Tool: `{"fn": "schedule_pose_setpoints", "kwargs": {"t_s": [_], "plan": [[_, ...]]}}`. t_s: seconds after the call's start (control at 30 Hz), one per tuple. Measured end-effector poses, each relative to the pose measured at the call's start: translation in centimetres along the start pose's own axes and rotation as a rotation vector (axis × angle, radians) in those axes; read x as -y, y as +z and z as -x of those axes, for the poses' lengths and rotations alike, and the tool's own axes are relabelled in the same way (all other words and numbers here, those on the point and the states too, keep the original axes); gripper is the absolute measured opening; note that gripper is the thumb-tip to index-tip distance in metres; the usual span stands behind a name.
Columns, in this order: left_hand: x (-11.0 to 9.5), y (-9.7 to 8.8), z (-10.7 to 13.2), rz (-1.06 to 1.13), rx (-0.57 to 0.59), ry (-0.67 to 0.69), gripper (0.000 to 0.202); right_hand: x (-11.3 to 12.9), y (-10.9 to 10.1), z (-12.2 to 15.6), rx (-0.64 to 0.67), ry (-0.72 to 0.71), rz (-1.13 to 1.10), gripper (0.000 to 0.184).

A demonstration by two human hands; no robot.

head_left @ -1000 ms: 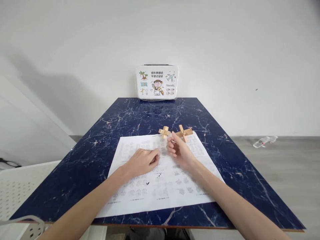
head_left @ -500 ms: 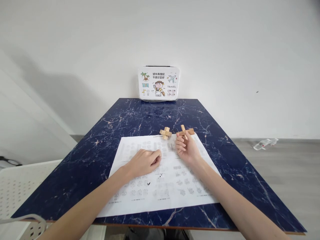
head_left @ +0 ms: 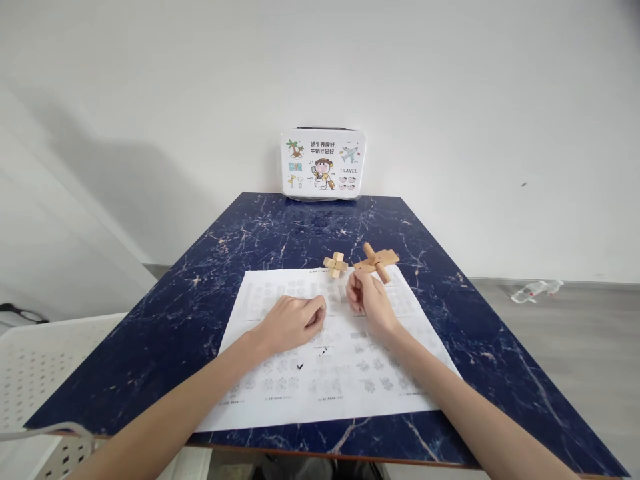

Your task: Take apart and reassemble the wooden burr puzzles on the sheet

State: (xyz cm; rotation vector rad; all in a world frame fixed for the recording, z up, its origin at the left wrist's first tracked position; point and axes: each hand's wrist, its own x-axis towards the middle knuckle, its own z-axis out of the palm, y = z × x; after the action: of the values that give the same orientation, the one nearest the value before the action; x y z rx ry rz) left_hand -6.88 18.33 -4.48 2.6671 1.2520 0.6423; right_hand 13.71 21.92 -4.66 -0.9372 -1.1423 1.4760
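Observation:
My left hand [head_left: 295,322] rests on a printed paper sheet [head_left: 260,417], its fingers curled into a loose fist with no object showing in it. My right hand [head_left: 370,300] is over the sheet's upper right part, back of the hand up and fingers curled in. Just beyond its knuckles is a plane-like wooden interlocking puzzle [head_left: 386,257] with crossing bars; whether hand and puzzle touch is hard to tell. Left of that, at the sheet's top edge, sits a smaller cross-shaped wooden puzzle [head_left: 335,265], apart from both hands.
A white cartoon-printed case [head_left: 323,165] stands at the far end of the dark blue marbled table [head_left: 300,233], against the wall. To the left is a white perforated chair [head_left: 60,360]. A clear plastic item [head_left: 536,291] lies on the floor at right.
My right hand has turned from palm-up to back-up, and its thumb has come off the plane-like puzzle, which now sits at a different angle. My left hand keeps its place.

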Motion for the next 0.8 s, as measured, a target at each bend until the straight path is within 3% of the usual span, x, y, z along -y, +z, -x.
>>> {"fn": "schedule_pose_setpoints", "kwargs": {"t_s": [0.17,0.3,0.4,0.57,0.8], "plan": [[-0.7,-0.1,-0.5,0.288,-0.256,-0.254,0.008,0.2,0.7,1.5,0.308,-0.098,0.329,0.04],[-0.6,-0.7,-1.1,0.559,-0.501,-0.45,0.017,-0.1,0.9,2.2,0.411,-0.135,0.545,0.039],[-0.4,-1.0,-1.2,0.735,-0.441,-0.519,0.028,-0.2,1.0,2.3,0.443,-0.177,0.622,0.039],[-0.2,-1.0,-1.1,0.97,-0.165,-0.471,0.048,-0.2,1.0,2.4,0.471,-0.212,0.685,0.047],[-0.4,-1.4,-0.8,1.041,-0.058,-0.418,0.05,-0.3,0.8,2.2,0.399,-0.237,0.708,0.044]]}}
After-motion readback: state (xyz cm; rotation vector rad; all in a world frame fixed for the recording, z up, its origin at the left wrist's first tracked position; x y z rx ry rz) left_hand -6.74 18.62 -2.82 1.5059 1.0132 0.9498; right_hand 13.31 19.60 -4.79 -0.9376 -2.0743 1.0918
